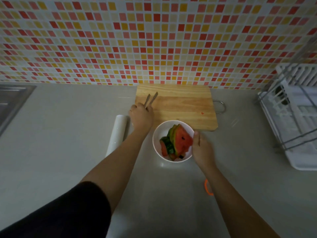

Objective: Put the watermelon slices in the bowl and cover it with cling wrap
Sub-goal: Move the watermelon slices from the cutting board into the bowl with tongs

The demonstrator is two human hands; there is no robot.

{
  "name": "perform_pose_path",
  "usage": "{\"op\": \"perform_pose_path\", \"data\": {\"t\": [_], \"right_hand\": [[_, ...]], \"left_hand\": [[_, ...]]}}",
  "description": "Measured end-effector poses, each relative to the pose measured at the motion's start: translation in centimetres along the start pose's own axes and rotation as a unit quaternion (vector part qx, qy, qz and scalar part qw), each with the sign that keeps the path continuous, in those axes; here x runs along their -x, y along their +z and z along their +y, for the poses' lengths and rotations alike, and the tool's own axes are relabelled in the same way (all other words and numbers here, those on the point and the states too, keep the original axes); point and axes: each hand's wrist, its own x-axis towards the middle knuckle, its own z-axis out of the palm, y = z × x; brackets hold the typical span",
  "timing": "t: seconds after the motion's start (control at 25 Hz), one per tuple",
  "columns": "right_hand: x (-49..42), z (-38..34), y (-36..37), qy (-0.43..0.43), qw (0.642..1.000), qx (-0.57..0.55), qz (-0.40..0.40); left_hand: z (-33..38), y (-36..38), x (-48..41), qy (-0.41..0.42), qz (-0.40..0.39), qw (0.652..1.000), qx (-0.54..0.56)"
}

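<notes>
A white bowl (158, 134) stands on the counter just in front of the wooden cutting board (181, 103). Several watermelon slices (181, 140) lie stacked inside it, rinds to the left. My right hand (201, 148) grips the bowl's right rim. My left hand (141, 115) holds metal tongs (151, 99) whose tips point up over the board's left part. A white roll of cling wrap (117, 133) lies on the counter just left of my left forearm.
A grey counter (68, 134) runs to a mosaic-tiled wall. A sink (12, 102) is at the far left. A white dish rack (295, 117) stands at the right. An orange object (207, 188) peeks out beside my right forearm.
</notes>
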Motion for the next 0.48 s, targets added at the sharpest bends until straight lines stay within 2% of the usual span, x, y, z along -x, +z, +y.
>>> {"op": "perform_pose_path", "data": {"t": [0.24, 0.48], "right_hand": [[-0.1, 0.4, 0.1, -0.011, 1.000, 0.004, 0.006], [-0.3, 0.7, 0.0, -0.001, 1.000, -0.007, -0.018]], "left_hand": [[0.6, 4.4, -4.0, -0.024, 0.008, 0.996, -0.084], [0.6, 4.3, -3.7, -0.038, 0.012, 0.999, -0.029]]}}
